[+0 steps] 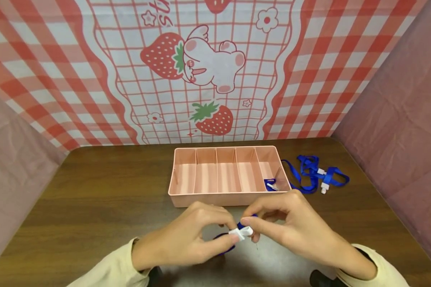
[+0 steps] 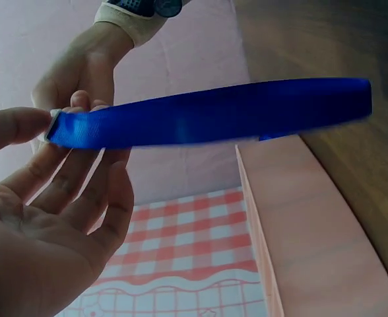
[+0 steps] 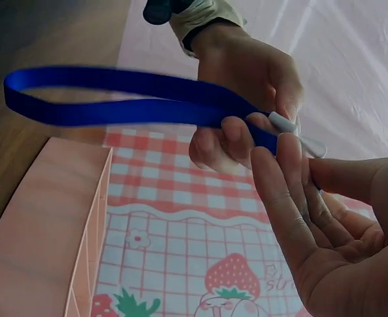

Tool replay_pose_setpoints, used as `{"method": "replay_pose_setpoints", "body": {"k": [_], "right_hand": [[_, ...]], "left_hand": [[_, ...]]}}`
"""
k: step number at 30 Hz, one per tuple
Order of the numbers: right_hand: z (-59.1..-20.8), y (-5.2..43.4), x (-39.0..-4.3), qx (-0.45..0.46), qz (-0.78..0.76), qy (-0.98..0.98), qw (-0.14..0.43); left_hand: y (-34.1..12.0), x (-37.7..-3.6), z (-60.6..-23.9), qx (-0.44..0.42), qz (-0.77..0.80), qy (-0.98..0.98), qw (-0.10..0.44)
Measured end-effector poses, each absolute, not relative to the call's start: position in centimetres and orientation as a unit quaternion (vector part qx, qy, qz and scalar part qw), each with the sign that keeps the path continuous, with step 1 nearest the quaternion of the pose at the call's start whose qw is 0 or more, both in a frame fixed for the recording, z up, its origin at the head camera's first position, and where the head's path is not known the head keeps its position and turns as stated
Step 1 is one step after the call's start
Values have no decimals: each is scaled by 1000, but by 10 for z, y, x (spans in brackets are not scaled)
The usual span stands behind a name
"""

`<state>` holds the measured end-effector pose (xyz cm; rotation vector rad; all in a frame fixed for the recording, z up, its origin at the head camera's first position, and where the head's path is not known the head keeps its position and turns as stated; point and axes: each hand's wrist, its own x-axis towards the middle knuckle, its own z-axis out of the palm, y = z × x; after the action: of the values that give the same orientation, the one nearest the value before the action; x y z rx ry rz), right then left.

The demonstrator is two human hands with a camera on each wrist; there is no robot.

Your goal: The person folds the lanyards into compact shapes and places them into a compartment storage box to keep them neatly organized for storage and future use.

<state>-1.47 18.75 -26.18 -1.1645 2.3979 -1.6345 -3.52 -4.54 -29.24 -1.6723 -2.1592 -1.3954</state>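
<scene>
Head: we see our left hand and right hand pinching a blue lanyard by its white clip, before the pink tray; its rightmost compartment holds another lanyard.
Left wrist: strap looped, far end blurred.
Right wrist: clip partly hidden by fingers.

A pink plastic organiser tray with five compartments stood near the far edge of the dark wooden tabletop. A red-checked strawberry-and-bunny printed cloth backdrop hung behind it, with mauve fabric side panels flanking.
</scene>
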Motion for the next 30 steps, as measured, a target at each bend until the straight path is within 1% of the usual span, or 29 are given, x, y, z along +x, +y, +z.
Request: {"method": "replay_pose_setpoints", "body": {"k": [8, 13, 15, 21, 27, 28, 30], "right_hand": [[-267, 185, -19, -366, -514, 775, 20], [-268, 182, -20, -360, -504, 785, 3], [-268, 182, -21, -356, -502, 788, -7], [-267, 184, -24, -354, -503, 788, -34], [-268, 184, -25, -370, -496, 783, -62], [-268, 184, -24, -369, -493, 785, -63], [-268, 185, -24, -370, -491, 786, -66]], "left_hand": [[-44, -40, -301, -504, -470, -722, 62], [-42, -39, -301, -490, -461, -734, 92], [-42, -39, -300, -479, -461, -741, 93], [-41, -38, -300, -453, -477, -752, 46], [-40, -40, -302, -455, -432, -776, 58], [-40, -40, -302, -458, -437, -772, 48], [-42, -41, -302, -454, -478, -752, -5]]}}
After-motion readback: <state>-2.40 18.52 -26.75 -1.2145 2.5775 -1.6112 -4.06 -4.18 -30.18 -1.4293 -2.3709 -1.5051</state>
